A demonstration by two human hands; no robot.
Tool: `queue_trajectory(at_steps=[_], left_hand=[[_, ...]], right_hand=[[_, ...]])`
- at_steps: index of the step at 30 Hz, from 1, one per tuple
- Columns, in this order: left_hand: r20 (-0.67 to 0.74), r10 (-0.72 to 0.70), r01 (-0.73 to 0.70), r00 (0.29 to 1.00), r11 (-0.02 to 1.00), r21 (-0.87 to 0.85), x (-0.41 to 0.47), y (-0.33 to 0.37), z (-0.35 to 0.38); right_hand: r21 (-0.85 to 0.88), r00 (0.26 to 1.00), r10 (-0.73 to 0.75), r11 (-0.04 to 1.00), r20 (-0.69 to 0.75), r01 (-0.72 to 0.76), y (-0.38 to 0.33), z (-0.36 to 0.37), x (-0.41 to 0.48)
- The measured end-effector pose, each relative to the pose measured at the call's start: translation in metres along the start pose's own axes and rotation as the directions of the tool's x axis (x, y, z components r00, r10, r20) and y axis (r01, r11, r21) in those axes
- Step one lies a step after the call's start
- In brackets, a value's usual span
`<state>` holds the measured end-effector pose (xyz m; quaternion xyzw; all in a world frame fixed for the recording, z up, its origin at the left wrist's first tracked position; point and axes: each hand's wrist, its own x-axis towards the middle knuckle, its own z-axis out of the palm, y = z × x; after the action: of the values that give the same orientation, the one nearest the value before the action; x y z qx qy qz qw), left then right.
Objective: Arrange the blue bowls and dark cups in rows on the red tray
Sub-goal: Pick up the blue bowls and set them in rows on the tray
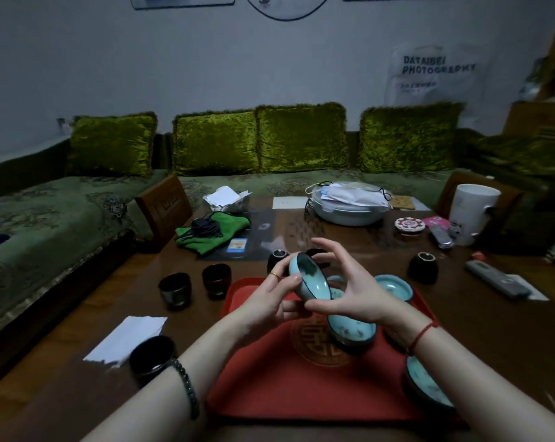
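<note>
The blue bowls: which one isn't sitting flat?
The blue bowl held up between both hands, tipped on edge above the red tray. The other bowls sit level on the tray.

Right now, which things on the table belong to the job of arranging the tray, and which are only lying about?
For the job:
red tray
held blue bowl, in left hand and right hand
blue bowls on the tray
dark cups off the tray

Lying about:
green cloth
white mug
lidded container
remote control
</note>
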<state>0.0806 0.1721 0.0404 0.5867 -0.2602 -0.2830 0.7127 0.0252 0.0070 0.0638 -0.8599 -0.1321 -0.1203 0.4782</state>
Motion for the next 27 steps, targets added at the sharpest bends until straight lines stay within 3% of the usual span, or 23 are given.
queue_trajectory(at_steps=[6,10,16,20,27], left_hand=[[0.004,0.068,-0.066,0.998,0.956,0.284,-0.016,-0.019,0.024],[0.058,0.032,-0.052,0.998,0.923,0.380,-0.023,-0.032,0.037],[0.054,0.010,-0.044,0.998,0.730,0.682,-0.024,-0.049,0.047],[0.083,-0.009,-0.058,0.996,0.645,0.762,-0.024,-0.057,0.051],[0.104,-0.002,-0.083,0.995,0.590,0.803,-0.027,-0.062,0.053]], right_hand=[[-0.127,0.997,0.074,0.989,0.024,-0.070,0.008,-0.017,-0.049],[-0.157,0.989,0.136,0.979,0.049,-0.127,0.014,-0.018,-0.074],[-0.247,0.974,0.213,0.951,0.077,-0.188,0.022,-0.018,-0.102],[-0.285,0.963,0.254,0.933,0.087,-0.220,0.027,-0.017,-0.111],[-0.366,0.949,0.296,0.899,0.108,-0.239,0.031,-0.014,-0.116]])
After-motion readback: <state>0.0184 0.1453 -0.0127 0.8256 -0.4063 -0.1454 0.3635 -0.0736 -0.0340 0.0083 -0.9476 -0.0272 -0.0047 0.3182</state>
